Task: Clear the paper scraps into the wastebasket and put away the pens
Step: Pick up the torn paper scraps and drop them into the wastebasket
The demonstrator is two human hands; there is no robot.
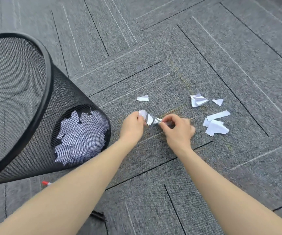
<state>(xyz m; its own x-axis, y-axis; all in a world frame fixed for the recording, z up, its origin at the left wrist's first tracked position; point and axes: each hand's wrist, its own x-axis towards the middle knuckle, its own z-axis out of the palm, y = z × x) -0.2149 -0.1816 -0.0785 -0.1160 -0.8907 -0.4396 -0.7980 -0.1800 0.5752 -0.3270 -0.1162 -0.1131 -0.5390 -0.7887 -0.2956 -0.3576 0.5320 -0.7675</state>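
2 bare forearms reach from the bottom edge out over a grey carpet floor (179,65) marked with thin black and white lines. Nearest the camera, a black pen (98,215) lies on the carpet, partly hidden under the left forearm, and a little farther left a red-capped pen (45,183) pokes out between that forearm and the base of the wastebasket.

The black mesh wastebasket (40,78) stands at the left, its round rim tilted toward the camera by the wide lens. White paper (82,134) shows through the mesh at its bottom.

The left hand (132,125) and the right hand (177,128) meet near the middle of the floor, blurred by motion. The left grip is curled around a small white crumpled scrap (142,114); the right grip has thumb and forefinger pinched on one end of another torn scrap (152,119), which spans the gap between the 2 hands. Whether the left fingers also touch that piece I cannot tell.

To the right of the right hand lies a cluster of torn white pieces (216,127) with a long strip on top. Beyond the hands, a small scrap (142,98) lies alone, and farther right a crumpled piece (198,100) sits just beside a small triangular scrap (218,101).
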